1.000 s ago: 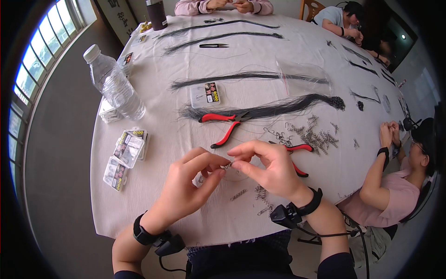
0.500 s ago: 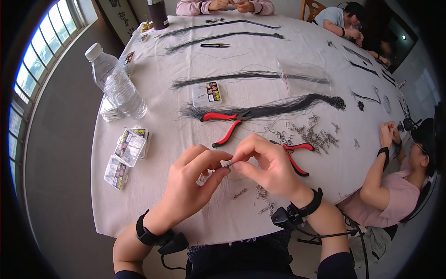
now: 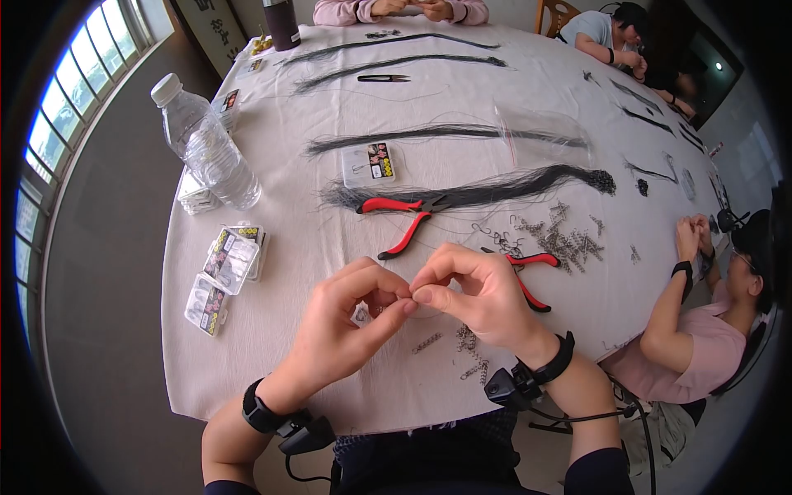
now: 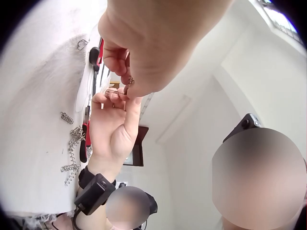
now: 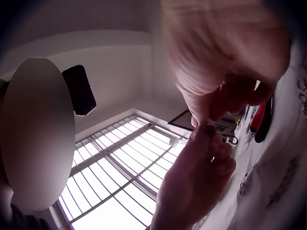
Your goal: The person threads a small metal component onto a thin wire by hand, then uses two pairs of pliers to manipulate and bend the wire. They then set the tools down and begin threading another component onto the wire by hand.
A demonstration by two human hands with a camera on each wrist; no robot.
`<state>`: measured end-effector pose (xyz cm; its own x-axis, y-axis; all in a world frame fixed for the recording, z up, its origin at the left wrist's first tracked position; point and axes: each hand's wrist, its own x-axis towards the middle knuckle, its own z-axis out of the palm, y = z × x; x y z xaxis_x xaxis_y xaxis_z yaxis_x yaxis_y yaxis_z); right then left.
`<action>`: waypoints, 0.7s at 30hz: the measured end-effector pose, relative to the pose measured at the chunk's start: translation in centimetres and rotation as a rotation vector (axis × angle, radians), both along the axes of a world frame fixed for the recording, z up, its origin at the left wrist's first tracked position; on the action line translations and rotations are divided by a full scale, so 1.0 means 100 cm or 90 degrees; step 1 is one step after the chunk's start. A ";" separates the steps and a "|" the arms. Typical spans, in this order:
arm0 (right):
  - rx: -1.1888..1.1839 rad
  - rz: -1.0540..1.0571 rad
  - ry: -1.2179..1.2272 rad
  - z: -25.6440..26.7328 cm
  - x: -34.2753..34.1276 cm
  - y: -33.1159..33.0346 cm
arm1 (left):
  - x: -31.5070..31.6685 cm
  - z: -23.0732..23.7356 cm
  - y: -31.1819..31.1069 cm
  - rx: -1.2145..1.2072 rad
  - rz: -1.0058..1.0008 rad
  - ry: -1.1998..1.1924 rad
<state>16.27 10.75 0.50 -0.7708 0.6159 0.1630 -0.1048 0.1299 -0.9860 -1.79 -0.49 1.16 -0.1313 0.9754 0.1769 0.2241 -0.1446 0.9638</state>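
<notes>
I have my left hand [image 3: 351, 305] and right hand [image 3: 483, 301] pinching small silver metal wirework [image 4: 131, 81], fingertips meeting, red-handled metal pliers [image 3: 404, 238] beyond, loose silver coiled springs [image 3: 426, 343] nearer.

Near the left edge of your table [image 3: 214, 371], a bottle [image 3: 216, 161] stands behind cases [image 3: 227, 266]. Springs [image 3: 469, 351] lie between the front edge and your right hand [image 3: 478, 299]. Beyond your left hand [image 3: 351, 312], pliers [image 3: 418, 219] lie partly on the strand bundle [image 3: 536, 181].
</notes>
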 end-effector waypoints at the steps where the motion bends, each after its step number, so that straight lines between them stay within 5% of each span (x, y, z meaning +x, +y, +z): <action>1: 0.000 0.000 0.000 0.001 0.000 0.000 | 0.000 0.000 0.000 -0.003 0.002 -0.002; 14: 0.091 -0.015 -0.032 0.010 0.000 -0.003 | 0.002 -0.003 -0.002 -0.012 0.001 -0.116; 21: 0.217 -0.049 -0.051 0.012 0.001 0.000 | 0.001 0.001 0.001 0.039 0.044 0.061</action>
